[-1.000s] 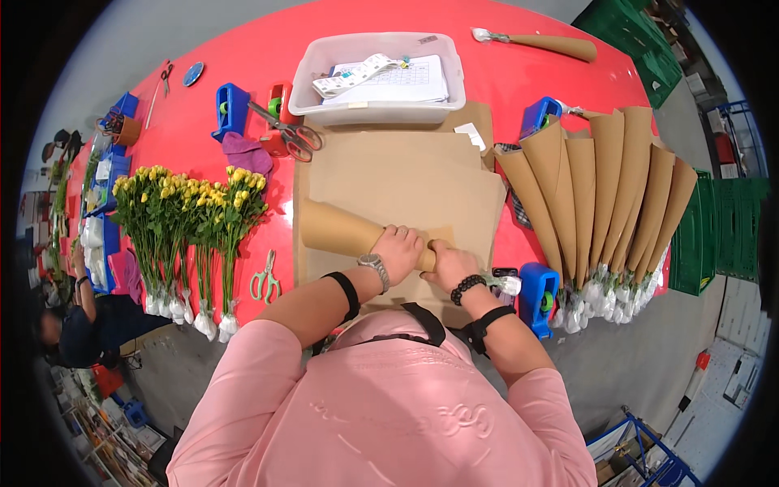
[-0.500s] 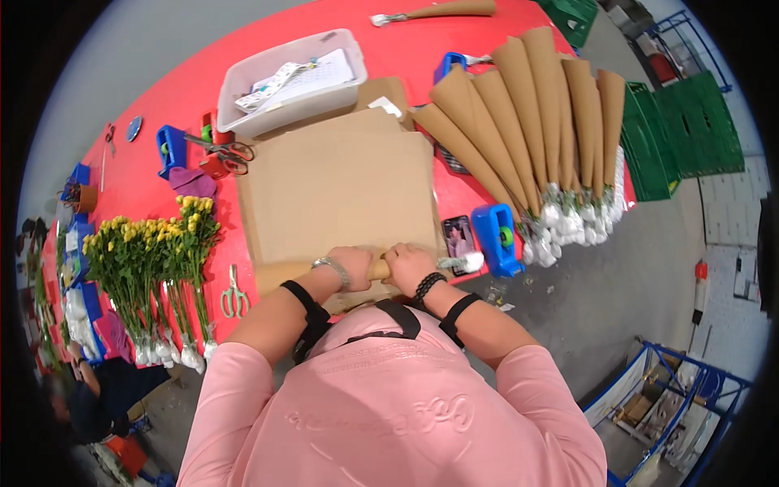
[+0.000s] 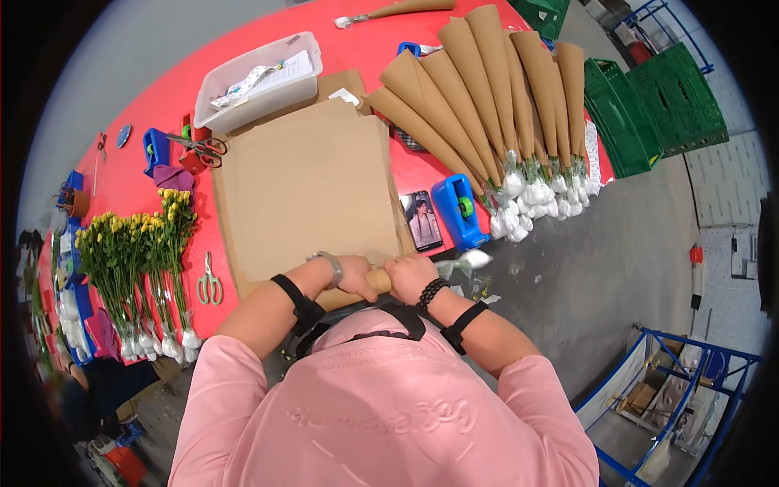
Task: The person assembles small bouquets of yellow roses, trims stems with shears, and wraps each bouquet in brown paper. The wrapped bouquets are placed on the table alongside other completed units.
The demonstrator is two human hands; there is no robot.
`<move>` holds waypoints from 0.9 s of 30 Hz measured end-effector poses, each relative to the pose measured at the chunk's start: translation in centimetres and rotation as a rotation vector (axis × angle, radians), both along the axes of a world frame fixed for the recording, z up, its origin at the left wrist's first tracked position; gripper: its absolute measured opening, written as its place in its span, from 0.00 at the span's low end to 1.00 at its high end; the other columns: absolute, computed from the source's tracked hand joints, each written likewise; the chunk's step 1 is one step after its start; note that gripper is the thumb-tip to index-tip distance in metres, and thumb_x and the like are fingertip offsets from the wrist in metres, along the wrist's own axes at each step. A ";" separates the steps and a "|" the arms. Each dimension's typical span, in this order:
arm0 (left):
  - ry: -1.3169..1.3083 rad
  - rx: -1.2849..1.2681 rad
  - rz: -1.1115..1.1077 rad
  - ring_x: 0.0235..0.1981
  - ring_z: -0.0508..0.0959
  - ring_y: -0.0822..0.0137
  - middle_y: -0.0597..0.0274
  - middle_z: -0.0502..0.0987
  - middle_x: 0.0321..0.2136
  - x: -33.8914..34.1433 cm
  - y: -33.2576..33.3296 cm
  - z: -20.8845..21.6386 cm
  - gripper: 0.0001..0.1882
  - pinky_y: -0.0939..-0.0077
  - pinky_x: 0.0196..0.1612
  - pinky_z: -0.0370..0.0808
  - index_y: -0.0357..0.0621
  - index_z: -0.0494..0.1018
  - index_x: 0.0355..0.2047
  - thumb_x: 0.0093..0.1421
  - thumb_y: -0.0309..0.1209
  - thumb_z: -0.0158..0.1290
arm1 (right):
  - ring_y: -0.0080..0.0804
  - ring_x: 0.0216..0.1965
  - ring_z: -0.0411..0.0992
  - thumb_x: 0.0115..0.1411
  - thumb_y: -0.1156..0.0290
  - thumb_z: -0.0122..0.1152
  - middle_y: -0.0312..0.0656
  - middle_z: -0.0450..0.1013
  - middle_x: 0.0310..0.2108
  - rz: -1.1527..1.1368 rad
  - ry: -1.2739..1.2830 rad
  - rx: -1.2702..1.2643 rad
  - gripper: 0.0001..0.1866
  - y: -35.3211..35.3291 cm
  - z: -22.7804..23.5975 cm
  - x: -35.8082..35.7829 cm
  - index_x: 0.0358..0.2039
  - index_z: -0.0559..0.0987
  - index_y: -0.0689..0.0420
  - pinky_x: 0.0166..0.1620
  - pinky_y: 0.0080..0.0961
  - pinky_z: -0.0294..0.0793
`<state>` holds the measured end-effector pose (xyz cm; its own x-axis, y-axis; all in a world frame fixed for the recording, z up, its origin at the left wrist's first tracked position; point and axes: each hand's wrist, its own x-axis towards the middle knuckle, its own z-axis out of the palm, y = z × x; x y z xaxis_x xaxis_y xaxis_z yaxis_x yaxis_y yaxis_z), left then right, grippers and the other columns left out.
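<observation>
Both my hands are closed around a rolled brown paper cone [image 3: 378, 282] at the near edge of the table. My left hand [image 3: 353, 276] wraps its middle, and my right hand [image 3: 410, 277] grips beside it, nearer the stem end. Out past my right hand pokes the white, plastic-covered stem end [image 3: 475, 260]. Much of the cone lies hidden under my hands and left forearm. Just beyond it, flat sheets of brown paper [image 3: 304, 187] are stacked on the red table [image 3: 191, 260].
Several finished paper cones [image 3: 487, 97] fan out at the right, near a blue tape dispenser [image 3: 460, 211] and a phone [image 3: 423, 221]. Yellow flowers [image 3: 138, 243] and green-handled scissors [image 3: 209, 286] lie left. Behind the paper stands a white bin [image 3: 260, 97]; green crates [image 3: 669, 105] stand far right.
My hands have drawn the paper cone toward my body, from on the paper stack to the table's near edge. The whole view has shifted, so the table things appear further left.
</observation>
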<state>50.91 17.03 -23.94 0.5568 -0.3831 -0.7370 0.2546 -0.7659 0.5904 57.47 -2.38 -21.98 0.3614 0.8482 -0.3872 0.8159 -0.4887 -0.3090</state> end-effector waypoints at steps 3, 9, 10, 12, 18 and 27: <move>-0.315 0.225 -0.020 0.40 0.84 0.47 0.44 0.85 0.35 -0.4 -5.7 3.4 0.30 0.57 0.47 0.79 0.36 0.82 0.36 0.46 0.53 0.65 | 0.47 0.41 0.82 0.47 0.59 0.74 0.52 0.81 0.35 -0.069 0.263 -0.088 0.19 -4.1 0.6 1.6 0.37 0.82 0.57 0.44 0.43 0.81; -0.063 0.263 -0.092 0.38 0.85 0.49 0.46 0.85 0.36 3.3 -12.1 6.5 0.31 0.59 0.44 0.80 0.35 0.84 0.34 0.46 0.55 0.65 | 0.45 0.40 0.80 0.44 0.64 0.77 0.43 0.78 0.33 -0.022 -0.064 0.273 0.22 -12.3 0.0 2.2 0.37 0.77 0.54 0.41 0.43 0.80; -0.049 0.237 -0.080 0.37 0.85 0.49 0.46 0.85 0.35 3.2 -13.0 5.9 0.32 0.59 0.44 0.80 0.35 0.84 0.34 0.46 0.55 0.65 | 0.45 0.40 0.80 0.44 0.64 0.77 0.44 0.78 0.33 0.001 -0.067 0.285 0.21 -13.2 -0.3 2.5 0.37 0.77 0.54 0.41 0.43 0.80; -0.025 0.189 -0.062 0.36 0.85 0.49 0.47 0.85 0.35 3.3 -14.2 4.2 0.32 0.59 0.43 0.80 0.35 0.84 0.35 0.45 0.56 0.66 | 0.44 0.39 0.81 0.44 0.64 0.76 0.44 0.79 0.33 0.039 -0.080 0.313 0.21 -14.8 -0.5 3.1 0.37 0.77 0.54 0.42 0.43 0.81; -0.240 0.465 -0.091 0.36 0.85 0.50 0.45 0.85 0.36 3.0 -19.3 6.3 0.37 0.61 0.42 0.81 0.36 0.84 0.38 0.40 0.58 0.67 | 0.44 0.36 0.80 0.47 0.63 0.73 0.43 0.78 0.30 -0.038 0.094 0.155 0.16 -17.7 1.4 4.0 0.33 0.77 0.53 0.40 0.41 0.80; -0.343 0.571 -0.003 0.39 0.85 0.51 0.44 0.85 0.37 2.5 -21.5 7.3 0.37 0.59 0.44 0.80 0.35 0.84 0.40 0.42 0.58 0.68 | 0.40 0.34 0.79 0.46 0.64 0.74 0.40 0.78 0.28 -0.036 0.176 0.011 0.14 -18.3 1.9 5.2 0.31 0.78 0.53 0.36 0.38 0.80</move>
